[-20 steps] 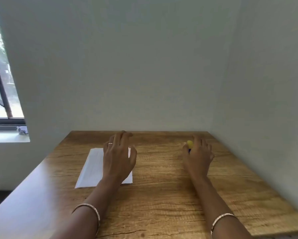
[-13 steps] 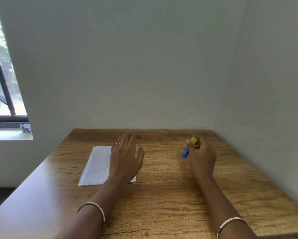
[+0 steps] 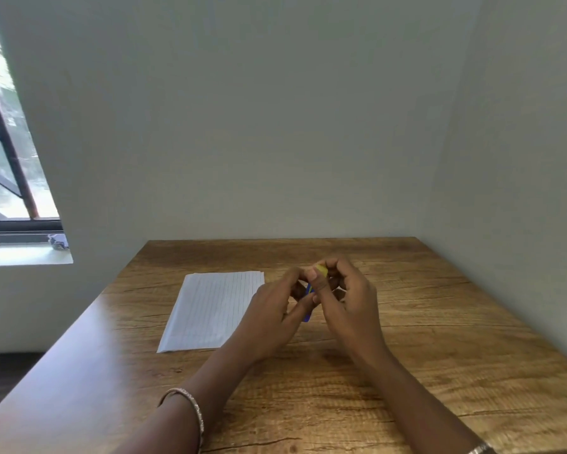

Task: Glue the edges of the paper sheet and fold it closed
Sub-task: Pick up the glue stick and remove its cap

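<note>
A lined white paper sheet (image 3: 210, 309) lies flat on the wooden table (image 3: 423, 339), left of centre. Just right of it, both hands meet above the table around a small glue stick (image 3: 308, 314) with a blue body and a yellow cap. My right hand (image 3: 351, 306) grips the yellow end with its fingertips. My left hand (image 3: 272, 314) holds the blue body from the left. Most of the stick is hidden by the fingers.
The table sits in a corner, with grey walls close behind it and on its right. A window (image 3: 10, 165) with a sill is at the far left. The table's left edge drops off to a dark floor.
My left hand has lifted off the paper and moved right to the glue stick. My right hand has picked the stick up from the table and brought it toward the centre.
</note>
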Motion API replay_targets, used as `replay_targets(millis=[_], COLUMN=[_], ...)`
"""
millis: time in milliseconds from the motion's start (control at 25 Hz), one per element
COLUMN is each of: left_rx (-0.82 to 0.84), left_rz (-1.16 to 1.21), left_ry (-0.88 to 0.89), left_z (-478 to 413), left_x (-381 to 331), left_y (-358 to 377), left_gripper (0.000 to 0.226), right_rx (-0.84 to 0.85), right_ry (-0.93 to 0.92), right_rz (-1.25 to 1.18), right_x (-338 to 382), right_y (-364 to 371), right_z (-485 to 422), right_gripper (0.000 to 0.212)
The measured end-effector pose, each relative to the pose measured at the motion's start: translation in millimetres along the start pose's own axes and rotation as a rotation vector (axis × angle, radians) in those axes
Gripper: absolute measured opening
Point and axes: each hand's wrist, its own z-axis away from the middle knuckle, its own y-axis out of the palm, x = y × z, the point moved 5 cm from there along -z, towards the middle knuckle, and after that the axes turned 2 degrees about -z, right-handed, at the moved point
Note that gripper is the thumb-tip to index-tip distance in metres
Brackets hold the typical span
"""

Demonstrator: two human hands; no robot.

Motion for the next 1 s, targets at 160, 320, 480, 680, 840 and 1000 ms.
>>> replay_targets(millis=[160, 320, 480, 680, 840, 1000], left_rx=[0.028, 0.111, 0.168, 0.059, 0.018, 0.011], left_rz=[0.060, 0.216, 0.265, 0.214, 0.202, 0.191], left_ry=[0.019, -0.067, -0.169, -0.172, -0.190, -0.203], left_z=[1.8, 0.0, 5.8, 3.9, 3.9, 3.0], left_x=[-1.7, 2.8, 4.3, 8.0, 13.4, 15.5], left_y=[5.4, 6.7, 12.3, 5.8, 4.7, 3.4], left_gripper=[0.024, 0.029, 0.031, 0.025, 0.015, 0.016], right_rx=[0.013, 0.071, -0.120, -0.379, -0.235, -0.071], right_ry=[-0.031, 0.008, 0.179, 0.207, 0.195, 0.240], right_rz=[0.010, -0.008, -0.226, -0.116, 0.150, 0.349], right_x=[-0.8, -7.5, -15.3, -31.9, -49.6, -66.1], right_y=[0.5, -1.4, -29.4, -76.1, -73.0, -54.9], right_z=[-1.3, -4.8, -15.4, -21.6, -24.5, -21.6], right_gripper=[0.013, 0.012, 0.020, 0.023, 0.014, 0.005])
